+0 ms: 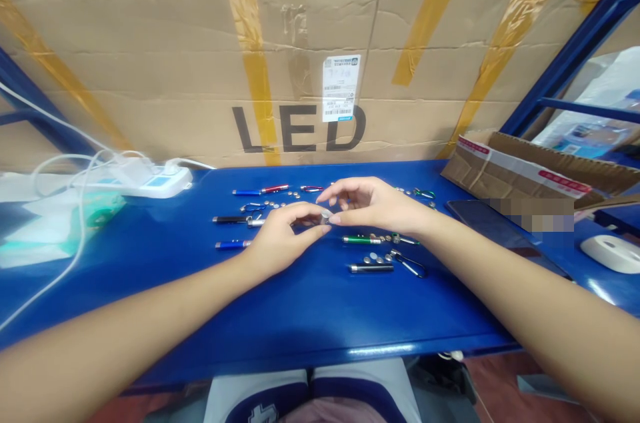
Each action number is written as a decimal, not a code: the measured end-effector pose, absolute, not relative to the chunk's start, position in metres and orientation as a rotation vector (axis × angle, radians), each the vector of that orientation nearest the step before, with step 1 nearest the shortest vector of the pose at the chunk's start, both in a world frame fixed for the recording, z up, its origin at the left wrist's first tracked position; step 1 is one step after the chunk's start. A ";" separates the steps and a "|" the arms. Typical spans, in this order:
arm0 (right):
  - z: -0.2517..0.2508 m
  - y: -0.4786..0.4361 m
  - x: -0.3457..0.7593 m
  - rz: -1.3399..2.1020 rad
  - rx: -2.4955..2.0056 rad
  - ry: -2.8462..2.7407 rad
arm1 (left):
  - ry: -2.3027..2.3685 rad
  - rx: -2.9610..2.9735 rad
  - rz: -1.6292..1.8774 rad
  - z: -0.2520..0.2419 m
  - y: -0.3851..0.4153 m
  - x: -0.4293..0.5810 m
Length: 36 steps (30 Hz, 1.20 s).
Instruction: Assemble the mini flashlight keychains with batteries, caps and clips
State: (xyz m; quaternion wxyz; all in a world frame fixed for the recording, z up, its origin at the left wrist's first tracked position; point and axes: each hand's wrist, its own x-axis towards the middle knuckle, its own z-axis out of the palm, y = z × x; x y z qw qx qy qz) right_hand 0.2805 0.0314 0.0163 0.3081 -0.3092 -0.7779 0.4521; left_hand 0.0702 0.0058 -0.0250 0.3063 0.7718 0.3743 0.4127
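Observation:
Above the middle of the table, my left hand pinches a small silver stack, apparently button cells, between thumb and index finger. My right hand meets it from the right. Its thumb tip touches the stack, while the index finger arches above it, apart from the thumb; the other fingers are curled and partly hidden. Nearest to my hands lie a green penlight tube, a black penlight tube, a blue one and another black one. Loose button cells and a black carabiner clip lie beside them.
Further back are a blue-and-red penlight and a green clip. A white power strip with cables stands left. On the right are an open cardboard box, a dark tablet-like slab and a white mouse. A large carton walls the back.

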 end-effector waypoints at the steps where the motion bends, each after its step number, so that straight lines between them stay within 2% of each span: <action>1: 0.018 0.032 0.282 1.177 -0.824 -2.052 | 0.991 2.054 1.095 -0.025 0.006 0.070; 5: 0.023 0.036 0.288 1.034 -0.957 -2.041 | 0.979 2.074 1.082 -0.023 0.005 0.070; 10: 0.023 0.042 0.301 0.489 -1.324 -2.354 | 0.943 2.075 1.074 -0.025 0.005 0.070; 12: 0.025 0.043 0.308 0.376 -1.447 -2.479 | 0.943 2.073 1.074 -0.025 0.005 0.069; 18: 0.030 0.046 0.321 0.363 -1.595 -2.651 | 0.948 2.070 1.067 -0.027 0.007 0.069; 36: 0.018 0.053 0.318 0.417 -1.571 -2.616 | 0.955 2.083 1.047 -0.027 0.006 0.068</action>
